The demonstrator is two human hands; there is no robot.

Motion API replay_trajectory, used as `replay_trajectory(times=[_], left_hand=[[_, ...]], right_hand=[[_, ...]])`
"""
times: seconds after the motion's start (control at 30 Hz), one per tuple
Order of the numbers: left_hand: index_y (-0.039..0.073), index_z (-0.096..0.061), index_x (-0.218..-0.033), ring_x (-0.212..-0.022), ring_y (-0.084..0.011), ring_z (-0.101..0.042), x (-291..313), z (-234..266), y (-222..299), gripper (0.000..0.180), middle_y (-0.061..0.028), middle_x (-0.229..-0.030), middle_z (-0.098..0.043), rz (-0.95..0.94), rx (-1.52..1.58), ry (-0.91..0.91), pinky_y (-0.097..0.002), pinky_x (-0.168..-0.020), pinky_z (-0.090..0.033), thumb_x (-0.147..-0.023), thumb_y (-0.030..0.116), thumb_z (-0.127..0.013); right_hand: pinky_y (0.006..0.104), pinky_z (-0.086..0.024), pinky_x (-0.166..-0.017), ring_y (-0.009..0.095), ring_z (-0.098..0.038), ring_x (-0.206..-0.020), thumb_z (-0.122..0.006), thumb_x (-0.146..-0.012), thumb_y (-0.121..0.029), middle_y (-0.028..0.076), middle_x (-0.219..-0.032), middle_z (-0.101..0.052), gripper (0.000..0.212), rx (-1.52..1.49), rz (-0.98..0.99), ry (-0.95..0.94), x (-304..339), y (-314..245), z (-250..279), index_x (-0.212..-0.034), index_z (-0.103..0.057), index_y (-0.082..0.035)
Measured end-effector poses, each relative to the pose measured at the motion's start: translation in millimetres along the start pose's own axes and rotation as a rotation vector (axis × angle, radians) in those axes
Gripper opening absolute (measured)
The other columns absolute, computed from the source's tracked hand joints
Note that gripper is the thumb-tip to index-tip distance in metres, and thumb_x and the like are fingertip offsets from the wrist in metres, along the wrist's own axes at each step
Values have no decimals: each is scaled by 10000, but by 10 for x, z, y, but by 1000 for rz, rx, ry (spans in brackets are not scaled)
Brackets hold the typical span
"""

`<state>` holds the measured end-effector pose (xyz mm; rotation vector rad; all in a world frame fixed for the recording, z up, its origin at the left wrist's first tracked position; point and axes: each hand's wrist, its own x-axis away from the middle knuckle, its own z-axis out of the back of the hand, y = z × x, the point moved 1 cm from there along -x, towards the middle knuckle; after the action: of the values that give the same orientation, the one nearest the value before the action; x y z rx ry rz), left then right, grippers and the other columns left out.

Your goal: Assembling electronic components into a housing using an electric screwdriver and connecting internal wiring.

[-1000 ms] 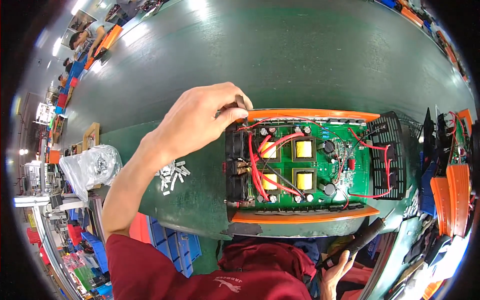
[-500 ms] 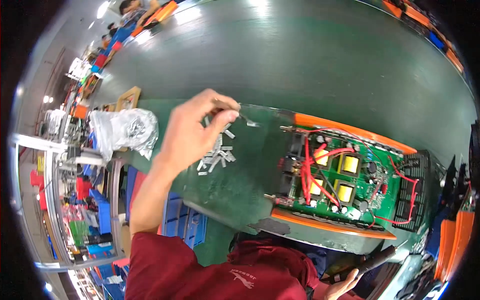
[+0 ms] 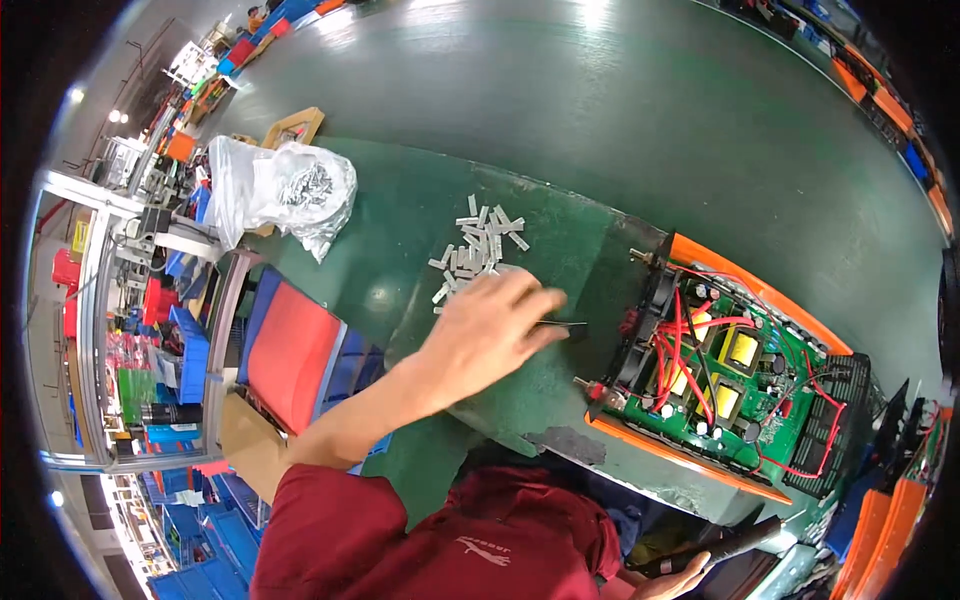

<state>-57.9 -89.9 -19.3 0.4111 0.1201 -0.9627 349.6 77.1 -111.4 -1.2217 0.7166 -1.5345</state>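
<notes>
My left hand is over the bench, blurred by motion, its fingers closed on thin metal tweezers that point right. Only the slim tip shows, and I cannot make out anything in it. Close behind the hand lies a loose pile of small grey metal strips. Right of the tweezers sits an open electronic unit with orange sides, a green circuit board, yellow-wrapped transformers and red wires. At the lower right, my right hand is wrapped round a black electric screwdriver with a thin metal tip.
A clear plastic bag of metal parts stands on the far left of the green bench, near a wooden frame. A red-topped blue bin lies left of the bench. Orange panels stand at the lower right.
My left hand has moved right and nearer to me, from above the strips towards the unit. The whole view has shifted, and the right hand still grips the screwdriver.
</notes>
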Motion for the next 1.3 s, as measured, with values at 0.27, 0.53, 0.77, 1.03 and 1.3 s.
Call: replay_trajectory(times=[0.27,0.53,0.77,1.03,1.3], left_hand=[[51,-743,-1089,-856,-317,-679,361,39,-1007,219,-134,-964,-667,512,-100,144,-403,-778,-525,-912,180,-730],[35,-769,-1010,-862,-290,-711,385,77,-978,180,-135,-943,-701,576,-5,179,-365,-773,-545,-894,173,-765],[-63,-745,-1092,-818,-172,-725,200,189,-1072,317,-148,-932,-778,670,266,-57,-303,-751,-557,-889,178,-777],[-10,-622,-1100,-843,-173,-691,241,289,-946,213,-125,-981,-702,421,-11,64,-311,-786,-525,-1050,193,-582],[24,-685,-1076,-838,-200,-686,-282,141,1142,138,-114,-971,-680,-288,420,-169,-311,-765,-549,-945,-6,-656]], right_hand=[[301,-502,-666,220,-589,-991,-610,-1007,-419,116,-1310,-595,674,-84,-42,49,37,-75,-51,-1534,-447,-32],[239,-383,-516,104,-502,-644,-581,-1032,-333,-3,-852,-596,505,-166,-19,-22,76,-116,48,-1455,-525,-62],[266,-460,-653,117,-601,-890,-616,-985,-443,3,-1060,-645,531,-72,-115,15,119,166,131,-1398,-555,-114],[305,-474,-670,133,-573,-728,-714,-906,-236,73,-868,-627,505,201,-66,-636,526,-61,5,-1336,-532,-44],[336,-473,-615,156,-580,-654,-368,-1051,-472,64,-806,-649,631,229,173,-735,605,141,-3,-1468,-430,-2]])
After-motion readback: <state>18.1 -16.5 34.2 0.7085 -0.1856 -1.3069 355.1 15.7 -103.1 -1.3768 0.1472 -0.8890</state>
